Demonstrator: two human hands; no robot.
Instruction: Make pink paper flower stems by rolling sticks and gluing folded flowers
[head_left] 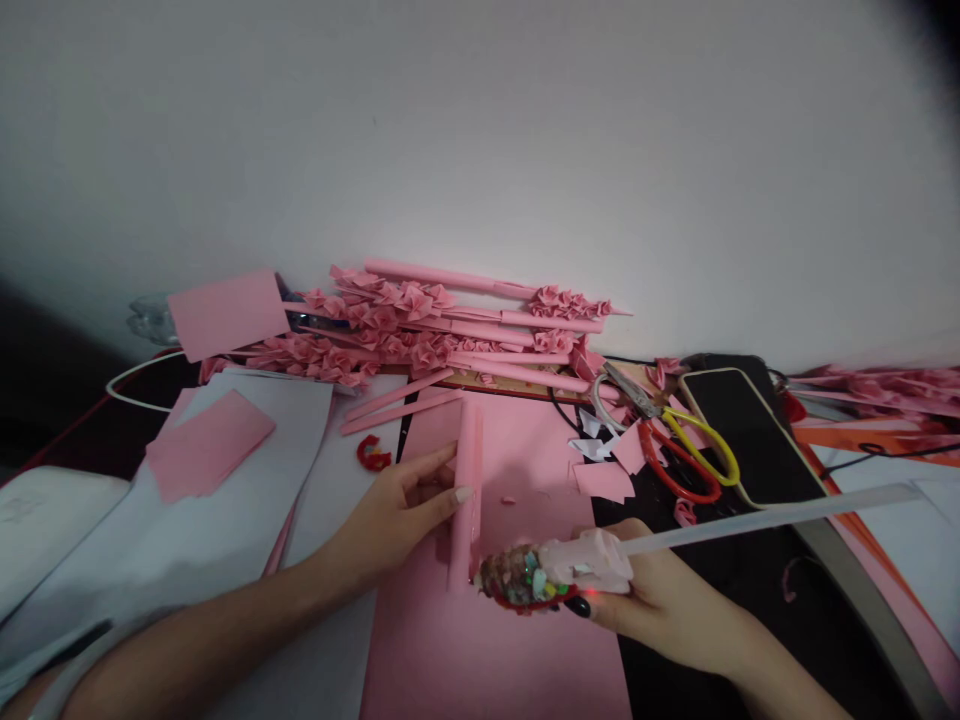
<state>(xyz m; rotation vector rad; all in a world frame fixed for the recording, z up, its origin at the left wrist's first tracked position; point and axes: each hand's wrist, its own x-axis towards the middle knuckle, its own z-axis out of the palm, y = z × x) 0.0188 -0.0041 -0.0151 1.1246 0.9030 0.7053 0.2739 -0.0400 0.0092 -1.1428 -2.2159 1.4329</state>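
Observation:
My left hand [405, 510] pinches a rolled pink paper tube [466, 470] that lies on a large pink sheet [517, 620], thumb and fingers closed on its side. My right hand [652, 595] grips a pink glue gun [577, 565] with a clear glue stick [765, 518] jutting out to the right. The gun's decorated nozzle end [517, 580] points left, right beside the lower end of the tube.
Finished pink paper rolls and paper flowers [450, 325] are heaped by the white wall. Pink paper pieces [206, 445] lie on white sheets at the left. Scissors with red and yellow handles [679, 450], a phone [750, 435] and paper scraps sit at the right.

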